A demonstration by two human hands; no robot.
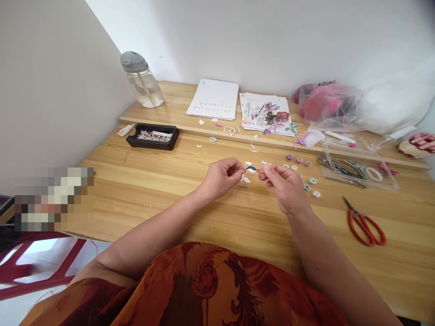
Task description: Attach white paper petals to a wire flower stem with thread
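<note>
Pale wood-grain desk (152,176), curved blue piece (251,168) mid-frame

Behind it I see a smooth white wall (204,40). At centre, the left hand (224,175) and right hand (285,184) pinch the thin, arched piece at opposite ends; their fingertips block my view of its tips. Small round spools (312,181) sit right of centre, red-handled scissors (363,226) lower right, a black tray (166,146) of shiny beads (146,135) left.

My wooden table (163,174) carries scissors (356,214) right of my right hand (288,185), spools (312,181) just beside it, and a black tray (152,145) beyond and left of my left hand (222,177).
</note>
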